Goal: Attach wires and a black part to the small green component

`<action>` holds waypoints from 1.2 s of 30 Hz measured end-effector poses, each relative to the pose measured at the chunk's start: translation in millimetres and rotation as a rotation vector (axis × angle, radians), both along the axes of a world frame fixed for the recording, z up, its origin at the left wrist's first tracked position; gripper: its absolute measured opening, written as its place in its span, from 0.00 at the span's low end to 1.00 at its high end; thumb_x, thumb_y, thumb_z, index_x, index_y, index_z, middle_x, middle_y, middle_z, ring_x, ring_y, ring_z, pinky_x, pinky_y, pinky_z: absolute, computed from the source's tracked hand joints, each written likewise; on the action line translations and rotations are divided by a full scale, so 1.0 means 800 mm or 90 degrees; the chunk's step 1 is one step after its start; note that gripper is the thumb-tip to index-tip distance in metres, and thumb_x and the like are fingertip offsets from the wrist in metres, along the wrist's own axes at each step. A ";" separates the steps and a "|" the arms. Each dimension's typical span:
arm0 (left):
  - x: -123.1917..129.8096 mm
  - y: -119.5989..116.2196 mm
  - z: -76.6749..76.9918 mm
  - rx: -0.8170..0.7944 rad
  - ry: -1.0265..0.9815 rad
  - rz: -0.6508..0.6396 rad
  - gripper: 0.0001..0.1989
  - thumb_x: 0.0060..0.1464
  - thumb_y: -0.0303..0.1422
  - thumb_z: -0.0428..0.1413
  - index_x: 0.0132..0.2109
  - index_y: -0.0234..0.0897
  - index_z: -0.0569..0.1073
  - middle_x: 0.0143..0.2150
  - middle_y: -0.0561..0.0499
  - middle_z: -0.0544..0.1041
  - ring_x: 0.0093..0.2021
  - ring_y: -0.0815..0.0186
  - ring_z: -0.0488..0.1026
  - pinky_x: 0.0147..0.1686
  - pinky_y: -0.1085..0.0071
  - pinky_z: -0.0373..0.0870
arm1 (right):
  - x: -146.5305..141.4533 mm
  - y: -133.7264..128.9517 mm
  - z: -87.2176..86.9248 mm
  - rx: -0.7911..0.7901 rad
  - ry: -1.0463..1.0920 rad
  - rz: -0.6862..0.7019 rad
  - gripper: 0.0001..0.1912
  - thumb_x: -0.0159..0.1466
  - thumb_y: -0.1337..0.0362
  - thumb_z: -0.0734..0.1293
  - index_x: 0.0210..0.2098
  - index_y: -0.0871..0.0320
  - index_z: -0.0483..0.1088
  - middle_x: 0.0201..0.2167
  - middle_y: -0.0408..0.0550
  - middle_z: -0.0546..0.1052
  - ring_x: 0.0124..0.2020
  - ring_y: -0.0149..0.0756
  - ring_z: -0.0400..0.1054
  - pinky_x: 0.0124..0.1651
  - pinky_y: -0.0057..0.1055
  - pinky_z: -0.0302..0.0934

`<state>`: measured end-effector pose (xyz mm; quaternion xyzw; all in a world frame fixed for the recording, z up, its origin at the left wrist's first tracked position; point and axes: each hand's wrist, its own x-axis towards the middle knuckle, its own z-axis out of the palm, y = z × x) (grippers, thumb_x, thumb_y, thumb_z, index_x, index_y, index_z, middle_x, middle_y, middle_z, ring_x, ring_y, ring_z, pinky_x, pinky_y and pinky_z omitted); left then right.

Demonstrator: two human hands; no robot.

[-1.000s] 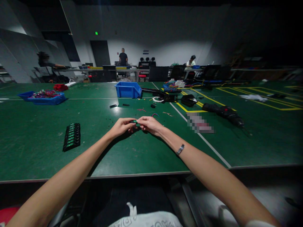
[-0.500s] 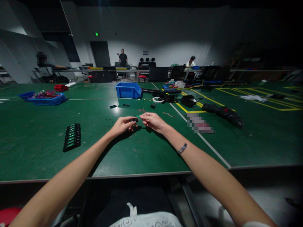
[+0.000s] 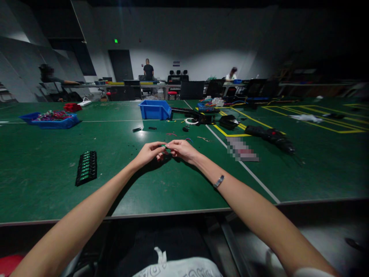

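Note:
My left hand [image 3: 148,152] is closed on a small black plastic housing, mostly covered by its fingers now. My right hand [image 3: 184,149] pinches a small green circuit board [image 3: 163,146] at the left hand's fingertips; whether the board sits inside the housing I cannot tell. Both hands are just above the green table, fingertips meeting. To the left lies a block of black housings with green boards [image 3: 86,168], set side by side in a row. Beyond my hands are two loose black strips, one on the left [image 3: 137,129] and another beside it [image 3: 152,128].
A blue bin [image 3: 155,110] stands past the hands. Far left, a blue tray [image 3: 57,122] holds wired parts near a red object [image 3: 72,107]. Short wires [image 3: 188,140], a white ring [image 3: 191,121] and a black power tool [image 3: 271,137] lie rightward. Several people are in the background.
My right hand has moved slightly left, bringing the green board up to the housing in my left hand. The black housing is now more hidden. Short coloured wires show behind the right hand.

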<state>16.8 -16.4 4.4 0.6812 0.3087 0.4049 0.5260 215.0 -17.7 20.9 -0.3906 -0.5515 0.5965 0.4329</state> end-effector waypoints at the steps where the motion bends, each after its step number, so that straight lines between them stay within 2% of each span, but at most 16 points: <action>1: 0.000 0.000 0.000 -0.009 -0.009 -0.005 0.25 0.57 0.43 0.59 0.56 0.31 0.74 0.39 0.44 0.80 0.27 0.69 0.73 0.28 0.73 0.71 | 0.000 0.000 -0.001 0.002 -0.003 -0.006 0.15 0.51 0.57 0.77 0.30 0.62 0.75 0.22 0.44 0.73 0.20 0.23 0.59 0.20 0.22 0.50; 12: 0.000 0.003 -0.002 -0.076 -0.061 -0.023 0.23 0.58 0.43 0.57 0.54 0.31 0.75 0.39 0.43 0.80 0.29 0.66 0.75 0.30 0.70 0.71 | -0.001 0.003 -0.006 0.065 -0.048 -0.033 0.14 0.54 0.56 0.75 0.32 0.61 0.76 0.23 0.45 0.75 0.20 0.25 0.61 0.20 0.22 0.52; 27: -0.002 0.005 -0.003 -0.108 -0.087 -0.041 0.23 0.58 0.42 0.57 0.55 0.29 0.74 0.39 0.41 0.80 0.30 0.64 0.76 0.30 0.70 0.71 | -0.002 -0.002 -0.002 0.082 -0.073 -0.027 0.15 0.55 0.56 0.74 0.34 0.62 0.76 0.24 0.46 0.76 0.19 0.24 0.61 0.20 0.22 0.52; 36: -0.002 0.008 -0.006 -0.089 -0.089 -0.057 0.23 0.59 0.42 0.56 0.54 0.29 0.75 0.38 0.42 0.80 0.29 0.65 0.76 0.29 0.71 0.70 | -0.002 0.000 -0.004 0.106 -0.094 -0.040 0.15 0.55 0.54 0.74 0.32 0.62 0.76 0.20 0.42 0.72 0.19 0.25 0.59 0.21 0.23 0.52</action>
